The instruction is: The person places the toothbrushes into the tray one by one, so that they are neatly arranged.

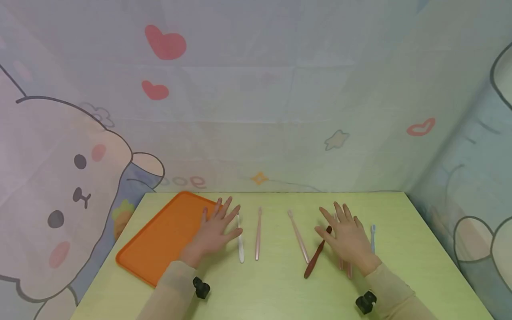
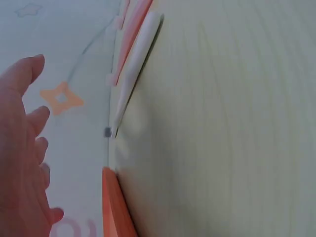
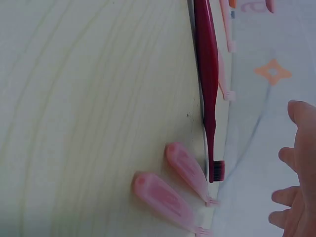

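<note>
My left hand [image 1: 214, 233], fingers spread, hovers over the right part of an orange tray [image 1: 160, 240] and holds nothing. Just right of it lies a white toothbrush [image 1: 241, 249], then a pink toothbrush [image 1: 258, 235]. Another pink toothbrush [image 1: 298, 235] slants near the middle. My right hand [image 1: 350, 238] is also spread and holds nothing, above a dark red toothbrush [image 3: 207, 64] and two pink toothbrushes [image 3: 165, 200], which it partly covers in the head view. A blue toothbrush [image 1: 373, 238] lies to its right, its lower end hidden by the hand.
The pale yellow-green table [image 1: 272, 293] ends at a cloth backdrop [image 1: 256, 102] printed with hearts and a cartoon animal. Similar cloth hangs along the right side. Each wrist carries a small black camera [image 1: 202, 288].
</note>
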Motion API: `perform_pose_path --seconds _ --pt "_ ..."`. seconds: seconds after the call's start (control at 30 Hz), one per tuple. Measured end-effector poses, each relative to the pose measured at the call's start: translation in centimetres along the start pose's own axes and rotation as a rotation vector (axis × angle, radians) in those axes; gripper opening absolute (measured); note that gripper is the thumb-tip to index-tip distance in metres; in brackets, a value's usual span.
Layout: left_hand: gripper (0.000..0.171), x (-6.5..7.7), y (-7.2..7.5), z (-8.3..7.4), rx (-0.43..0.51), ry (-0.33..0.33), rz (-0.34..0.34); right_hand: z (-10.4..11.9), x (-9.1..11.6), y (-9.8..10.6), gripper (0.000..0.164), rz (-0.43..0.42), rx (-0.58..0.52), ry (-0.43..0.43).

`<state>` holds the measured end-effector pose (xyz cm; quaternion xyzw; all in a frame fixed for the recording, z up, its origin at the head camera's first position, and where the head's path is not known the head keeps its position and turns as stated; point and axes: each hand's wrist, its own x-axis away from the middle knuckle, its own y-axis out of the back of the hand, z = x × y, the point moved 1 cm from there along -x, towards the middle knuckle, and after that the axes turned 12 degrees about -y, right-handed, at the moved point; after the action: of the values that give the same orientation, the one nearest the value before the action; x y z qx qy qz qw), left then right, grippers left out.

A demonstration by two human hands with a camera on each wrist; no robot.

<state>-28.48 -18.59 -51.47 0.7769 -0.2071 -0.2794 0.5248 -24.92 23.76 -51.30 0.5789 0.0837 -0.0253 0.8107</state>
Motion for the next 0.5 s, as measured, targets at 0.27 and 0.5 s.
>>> perform_pose_path --seconds 0.27,0.5 --pt "0.066 2.5 2.0 2.5 0.21 -0.013 -0.087 -1.1 0.1 0.8 0.05 -0.044 -0.1 0.024" --pt "0.056 6.6 4.2 5.2 0.378 0.072 -0.195 -3.2 1.1 1.8 0.046 0.007 -0.284 -0.079"
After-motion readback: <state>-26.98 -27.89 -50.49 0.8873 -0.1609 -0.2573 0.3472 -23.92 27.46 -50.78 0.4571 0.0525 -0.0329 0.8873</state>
